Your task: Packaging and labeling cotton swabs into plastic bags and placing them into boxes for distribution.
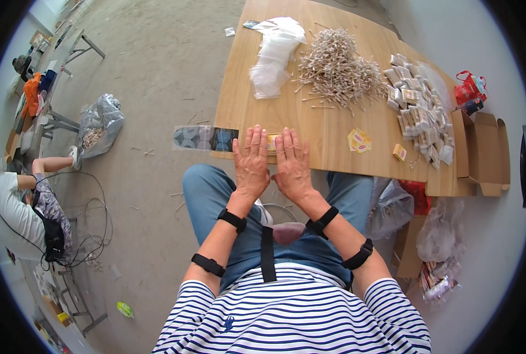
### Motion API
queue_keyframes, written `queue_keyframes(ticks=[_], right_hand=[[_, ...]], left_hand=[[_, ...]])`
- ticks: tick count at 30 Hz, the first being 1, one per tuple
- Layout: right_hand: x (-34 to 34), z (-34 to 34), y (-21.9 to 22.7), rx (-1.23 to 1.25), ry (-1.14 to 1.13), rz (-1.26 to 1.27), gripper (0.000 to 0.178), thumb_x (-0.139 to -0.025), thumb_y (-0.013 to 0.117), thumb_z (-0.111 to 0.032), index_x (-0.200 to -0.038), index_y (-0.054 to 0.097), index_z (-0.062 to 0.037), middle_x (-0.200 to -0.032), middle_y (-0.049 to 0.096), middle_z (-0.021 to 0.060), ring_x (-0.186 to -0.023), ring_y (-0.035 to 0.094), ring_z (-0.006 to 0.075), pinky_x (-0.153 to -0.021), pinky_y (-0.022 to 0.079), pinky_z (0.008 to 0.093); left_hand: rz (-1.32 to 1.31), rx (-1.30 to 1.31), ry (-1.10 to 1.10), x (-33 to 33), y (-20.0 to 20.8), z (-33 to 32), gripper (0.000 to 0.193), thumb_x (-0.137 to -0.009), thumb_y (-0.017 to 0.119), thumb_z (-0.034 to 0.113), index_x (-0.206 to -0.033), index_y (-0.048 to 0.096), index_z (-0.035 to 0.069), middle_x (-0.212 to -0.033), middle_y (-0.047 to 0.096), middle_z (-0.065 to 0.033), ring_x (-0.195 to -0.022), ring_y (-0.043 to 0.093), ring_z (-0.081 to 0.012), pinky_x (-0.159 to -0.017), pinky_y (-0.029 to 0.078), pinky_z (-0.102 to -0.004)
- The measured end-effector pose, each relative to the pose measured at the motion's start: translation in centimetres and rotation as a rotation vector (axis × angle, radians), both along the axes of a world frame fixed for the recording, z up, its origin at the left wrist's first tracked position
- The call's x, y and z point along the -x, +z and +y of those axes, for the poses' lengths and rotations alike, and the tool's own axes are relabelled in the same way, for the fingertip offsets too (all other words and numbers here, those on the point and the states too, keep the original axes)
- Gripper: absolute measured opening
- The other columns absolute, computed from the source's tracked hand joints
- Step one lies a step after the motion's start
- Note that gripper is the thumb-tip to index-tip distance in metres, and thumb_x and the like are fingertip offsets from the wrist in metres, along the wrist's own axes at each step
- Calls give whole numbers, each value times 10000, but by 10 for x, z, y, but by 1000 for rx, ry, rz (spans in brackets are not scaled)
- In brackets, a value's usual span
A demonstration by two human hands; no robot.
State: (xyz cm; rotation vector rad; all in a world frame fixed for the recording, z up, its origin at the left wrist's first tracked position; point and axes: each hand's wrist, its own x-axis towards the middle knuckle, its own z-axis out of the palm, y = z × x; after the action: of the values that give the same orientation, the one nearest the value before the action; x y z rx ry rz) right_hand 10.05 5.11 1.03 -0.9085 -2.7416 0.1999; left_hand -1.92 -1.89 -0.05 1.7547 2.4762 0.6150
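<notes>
Both my hands lie palm down at the near edge of the wooden table, fingers stretched out and thumbs almost meeting. A small stack of yellow cards point(272, 143) shows between my left hand point(252, 168) and my right hand point(291, 165), partly covered by the fingers. What lies under the palms is hidden. Beyond the hands are a fanned pile of clear plastic bags point(273, 58) and a large heap of cotton swabs point(341, 68). Right of my right hand lie loose yellow cards point(359, 140) and another small yellow stack point(399, 152).
Filled swab packs point(419, 112) are heaped on the table's point(239, 76) right side, beside an open cardboard box point(487, 150). A patterned dark strip point(192, 138) juts past the left edge. Plastic bags point(387, 206) hang below right. A person point(18, 221) sits far left.
</notes>
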Motion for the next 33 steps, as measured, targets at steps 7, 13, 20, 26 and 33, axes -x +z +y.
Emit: queue_keyframes(ticks=[7, 13, 20, 26, 33], right_hand=[[10, 13, -4, 29, 83, -37, 987, -718, 793, -218, -1544, 295, -4, -1631, 241, 181, -1537, 174, 336, -1237, 143, 523], [12, 13, -16, -65, 59, -31, 1090, -656, 866, -225, -1543, 278, 10, -1632, 235, 185, -1535, 179, 340, -1240, 163, 495], [16, 6, -5, 18, 25, -59, 1110, -644, 874, -234, -1538, 268, 19, -1627, 233, 207, -1531, 163, 384, -1238, 162, 506], [24, 0, -10, 26, -23, 13, 942, -730, 777, -156, -1520, 298, 30, -1617, 228, 237, -1527, 158, 409, -1245, 142, 501], [23, 1, -6, 78, 10, -18, 958, -717, 793, -165, -1515, 304, 37, -1620, 222, 238, -1525, 161, 413, -1244, 147, 499]], left_hand=[[43, -10, 12, 1, -2, -1, 882, -730, 683, 55, -1541, 334, 40, -1622, 291, -131, -1539, 195, -275, -1228, 84, -571], [59, 46, 67, 4, 9, -16, 904, -740, 686, 78, -1557, 303, 32, -1636, 262, -140, -1550, 162, -280, -1207, 19, -636], [106, 122, 89, 1, 1, -9, 974, -719, 723, 148, -1568, 266, 17, -1660, 191, -153, -1564, 100, -283, -1197, -21, -650], [154, 139, 70, 1, -2, -9, 1024, -692, 742, 165, -1575, 246, 9, -1670, 149, -163, -1568, 66, -294, -1195, -40, -643], [20, 22, 27, 3, 29, -22, 933, -736, 788, 187, -1527, 331, 2, -1600, 301, -193, -1497, 262, -350, -1192, 193, -603]])
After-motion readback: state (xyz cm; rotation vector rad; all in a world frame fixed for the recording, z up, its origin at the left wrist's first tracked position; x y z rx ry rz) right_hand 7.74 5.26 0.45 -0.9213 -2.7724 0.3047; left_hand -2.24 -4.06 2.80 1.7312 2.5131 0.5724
